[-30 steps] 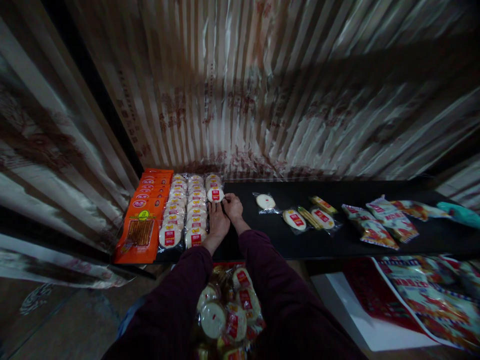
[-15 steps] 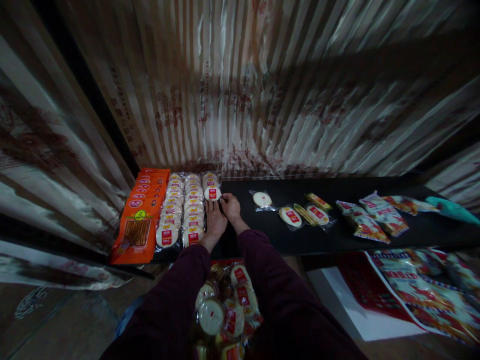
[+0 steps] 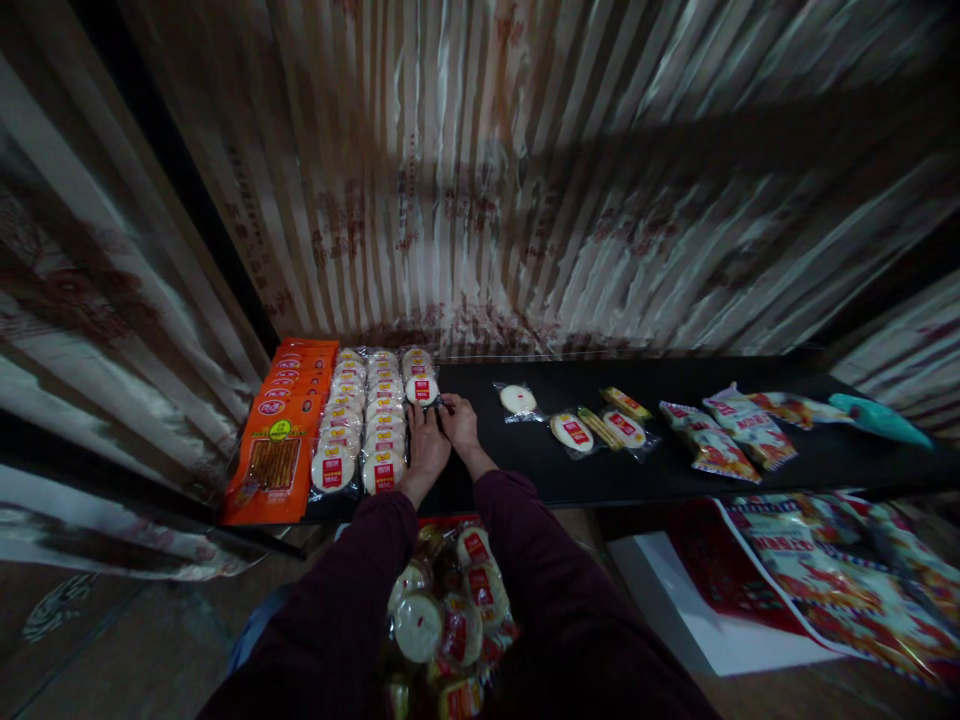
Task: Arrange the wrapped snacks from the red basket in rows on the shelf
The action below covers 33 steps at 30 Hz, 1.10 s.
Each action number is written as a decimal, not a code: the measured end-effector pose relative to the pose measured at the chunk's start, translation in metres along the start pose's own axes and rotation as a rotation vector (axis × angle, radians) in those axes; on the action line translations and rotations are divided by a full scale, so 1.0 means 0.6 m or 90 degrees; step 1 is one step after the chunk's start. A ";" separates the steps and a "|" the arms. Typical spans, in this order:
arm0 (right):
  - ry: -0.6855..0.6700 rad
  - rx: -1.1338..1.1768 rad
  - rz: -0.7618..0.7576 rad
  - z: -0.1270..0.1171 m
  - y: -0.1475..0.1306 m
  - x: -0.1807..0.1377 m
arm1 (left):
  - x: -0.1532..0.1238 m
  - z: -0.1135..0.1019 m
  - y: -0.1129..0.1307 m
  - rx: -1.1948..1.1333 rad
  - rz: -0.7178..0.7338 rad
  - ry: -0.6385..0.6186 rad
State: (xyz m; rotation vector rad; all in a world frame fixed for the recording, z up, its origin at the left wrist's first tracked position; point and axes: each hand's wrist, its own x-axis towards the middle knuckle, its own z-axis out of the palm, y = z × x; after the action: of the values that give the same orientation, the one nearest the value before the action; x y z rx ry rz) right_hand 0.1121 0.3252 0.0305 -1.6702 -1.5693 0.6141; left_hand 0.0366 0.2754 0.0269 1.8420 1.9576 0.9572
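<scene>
left hand (image 3: 427, 447): fingers (image 3: 417, 418) forward | right hand (image 3: 460, 425): fingers bent inward | arms (image 3: 525, 535) outstretched

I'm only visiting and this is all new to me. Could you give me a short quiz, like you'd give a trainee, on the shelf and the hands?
1. True or false: the orange packets lie at the left end of the black shelf.

2. Where are the fingertips of the left hand and right hand?
A) At the orange packets
B) At the near end of the short row of crackers
C) At the white box

3. How many long rows of crackers lie between the orange packets and the short row?

Key: 1. True; 2. B; 3. Two
</scene>
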 end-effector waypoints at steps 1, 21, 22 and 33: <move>0.000 0.004 0.000 -0.001 0.001 -0.004 | -0.003 -0.001 0.001 0.002 -0.005 -0.005; -0.123 -0.061 -0.058 -0.054 -0.010 -0.141 | -0.141 -0.047 0.019 -0.003 0.086 -0.107; -0.122 -0.066 -0.061 -0.056 -0.011 -0.150 | -0.149 -0.051 0.018 0.000 0.094 -0.115; -0.105 -0.041 -0.130 -0.070 -0.005 -0.266 | -0.266 -0.089 -0.013 0.064 0.172 -0.141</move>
State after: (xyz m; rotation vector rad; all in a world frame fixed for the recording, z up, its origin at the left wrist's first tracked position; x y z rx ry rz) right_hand 0.1216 0.1604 0.0346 -1.5111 -1.8689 0.6123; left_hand 0.0203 0.1080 0.0246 2.2071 1.6842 0.6979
